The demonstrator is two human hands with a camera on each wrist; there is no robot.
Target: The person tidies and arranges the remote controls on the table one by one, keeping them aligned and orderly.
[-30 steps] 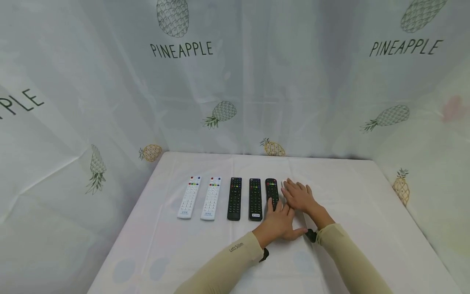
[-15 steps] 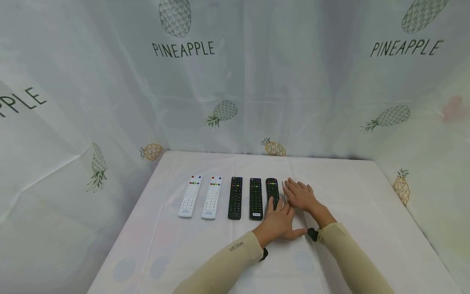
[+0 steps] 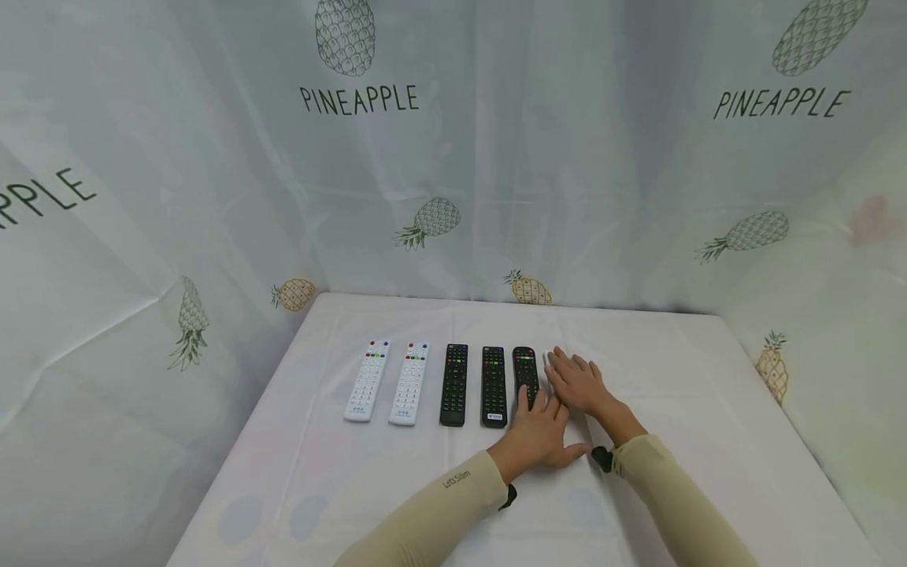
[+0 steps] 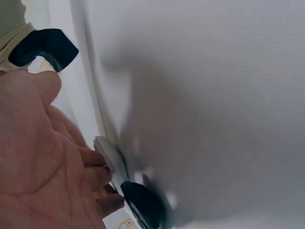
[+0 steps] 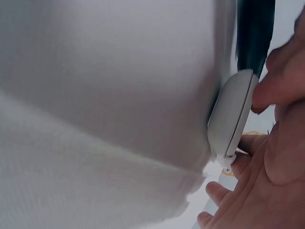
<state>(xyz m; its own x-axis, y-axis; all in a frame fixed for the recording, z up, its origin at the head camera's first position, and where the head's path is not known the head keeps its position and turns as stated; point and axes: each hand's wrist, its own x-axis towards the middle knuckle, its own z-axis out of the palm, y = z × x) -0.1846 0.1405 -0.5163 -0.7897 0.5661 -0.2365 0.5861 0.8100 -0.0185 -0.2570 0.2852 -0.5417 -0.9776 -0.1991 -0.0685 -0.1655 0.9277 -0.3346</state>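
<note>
My left hand point(image 3: 537, 437) lies with fingers extended and thumb spread over the lower end of a round-ended black remote control point(image 3: 525, 367). Fingers straight, my right hand point(image 3: 578, 386) covers most of a white remote control point(image 3: 546, 359) just right of it; only a sliver shows in the head view. Seen from the left wrist, fingertips touch the white remote's end, with the black remote point(image 4: 144, 205) beside it. In the right wrist view the white remote point(image 5: 232, 114) lies along the thumb and fingers. Both hands' fingertips are close together.
To the left, several more remotes lie in a row: two white, the outer one point(image 3: 367, 381) and the inner one point(image 3: 409, 383), then two black, one point(image 3: 453, 385) and another point(image 3: 494, 386). A white cloth covers the table point(image 3: 638, 346); a pineapple-print curtain point(image 3: 567, 157) hangs behind.
The head view has shifted slightly. Both hands and all the remotes keep nearly the same places.
</note>
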